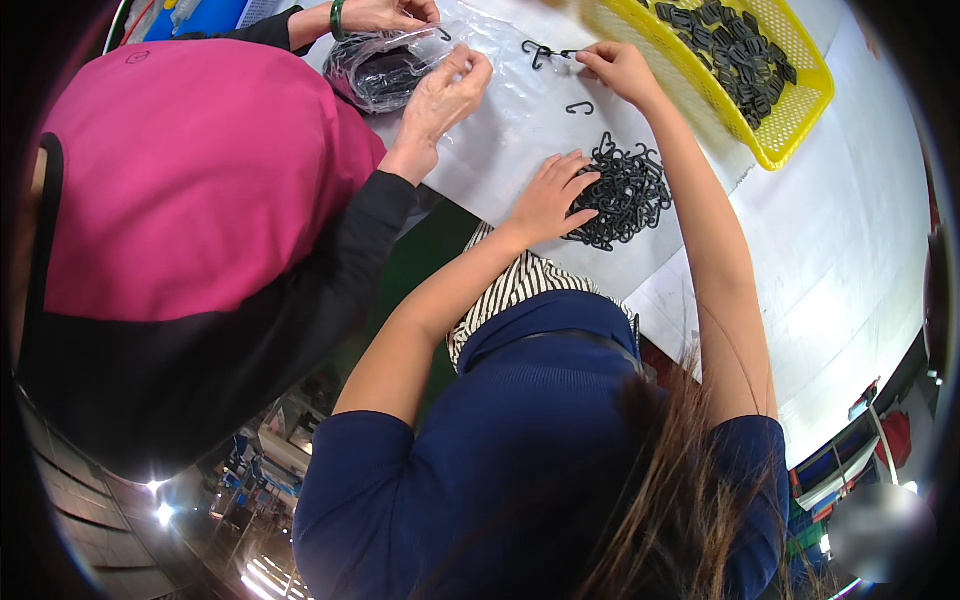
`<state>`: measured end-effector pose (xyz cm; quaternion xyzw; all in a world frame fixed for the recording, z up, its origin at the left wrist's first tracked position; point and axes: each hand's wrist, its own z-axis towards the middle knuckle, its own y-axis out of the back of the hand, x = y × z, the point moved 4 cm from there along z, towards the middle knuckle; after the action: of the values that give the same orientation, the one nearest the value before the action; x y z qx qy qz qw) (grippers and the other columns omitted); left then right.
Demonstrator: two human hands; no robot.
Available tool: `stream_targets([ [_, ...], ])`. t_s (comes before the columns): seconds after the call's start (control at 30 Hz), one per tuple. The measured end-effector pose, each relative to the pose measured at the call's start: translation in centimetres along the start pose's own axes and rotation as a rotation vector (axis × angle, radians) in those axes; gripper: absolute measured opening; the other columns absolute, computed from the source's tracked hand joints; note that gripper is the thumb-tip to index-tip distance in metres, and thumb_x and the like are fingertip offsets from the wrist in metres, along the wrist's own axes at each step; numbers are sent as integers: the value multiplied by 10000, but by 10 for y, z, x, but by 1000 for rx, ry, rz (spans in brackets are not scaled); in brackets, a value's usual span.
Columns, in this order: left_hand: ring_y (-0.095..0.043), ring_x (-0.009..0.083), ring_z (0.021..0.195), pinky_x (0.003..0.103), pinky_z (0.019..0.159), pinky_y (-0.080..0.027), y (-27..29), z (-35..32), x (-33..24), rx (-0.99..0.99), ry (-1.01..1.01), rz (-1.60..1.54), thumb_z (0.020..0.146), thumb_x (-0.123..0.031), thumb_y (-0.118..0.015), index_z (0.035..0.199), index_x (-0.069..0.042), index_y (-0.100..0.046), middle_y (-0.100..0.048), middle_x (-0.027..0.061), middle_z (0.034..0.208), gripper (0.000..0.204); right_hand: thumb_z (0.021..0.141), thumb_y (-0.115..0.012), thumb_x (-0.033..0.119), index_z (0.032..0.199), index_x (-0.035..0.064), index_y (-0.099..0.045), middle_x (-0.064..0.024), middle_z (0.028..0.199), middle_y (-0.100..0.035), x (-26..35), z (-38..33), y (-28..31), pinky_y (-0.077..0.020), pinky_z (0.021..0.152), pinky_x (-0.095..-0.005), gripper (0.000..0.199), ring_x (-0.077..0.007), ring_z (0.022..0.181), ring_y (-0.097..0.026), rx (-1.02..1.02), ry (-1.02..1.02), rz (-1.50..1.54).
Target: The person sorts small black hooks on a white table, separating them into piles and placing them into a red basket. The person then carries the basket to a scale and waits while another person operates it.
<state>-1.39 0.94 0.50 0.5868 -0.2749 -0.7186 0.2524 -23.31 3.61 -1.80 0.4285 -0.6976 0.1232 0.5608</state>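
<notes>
A heap of hooks (630, 195) is lying on the table (830, 250), just right of the left hand (553, 197); one loose hook (582, 105) is sitting behind the heap, a basket (808, 115) of buckles (735, 55) is standing behind-right, a bag (375, 78) is lying behind-left.

White flat tabletop (830, 260) offers passage right of the bare right forearm (690, 185), while a yellow perforated plastic basket (775, 157) obstructs beyond.
</notes>
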Motion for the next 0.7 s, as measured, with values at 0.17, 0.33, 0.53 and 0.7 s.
stream_targets([
  [0.17,-375,327,1177,448,983,-279,1,1,-1,-26,-20,-3,745,-303,-626,1134,-57,-473,-439,140,1209,486,857,-554,216,955,18,-647,-14,734,-627,-12,-11,8,-418,518,-206,240,-55,561,-511,20,-63,423],
  [0.33,-416,331,1106,416,948,-315,15,4,10,-228,63,-131,750,-174,-613,1114,-44,-489,-460,155,1171,406,851,-561,155,973,9,-640,-14,749,-624,-17,-11,-1,-430,518,-206,206,-57,558,-512,-118,16,416],
  [0.53,-416,338,1108,405,953,-325,61,83,29,-587,125,-14,751,-65,-575,1140,-27,-491,-469,160,1173,400,836,-572,136,937,-24,-631,-26,738,-627,-11,-41,8,-442,534,-202,198,-65,571,-527,-197,48,302],
  [0.7,-520,299,967,381,844,-415,43,118,43,-297,-76,45,735,-53,-601,968,-41,-593,-569,108,1015,234,839,-577,155,913,-17,-628,-20,722,-619,-18,-79,21,-425,512,-198,194,-62,552,-512,-188,6,398],
])
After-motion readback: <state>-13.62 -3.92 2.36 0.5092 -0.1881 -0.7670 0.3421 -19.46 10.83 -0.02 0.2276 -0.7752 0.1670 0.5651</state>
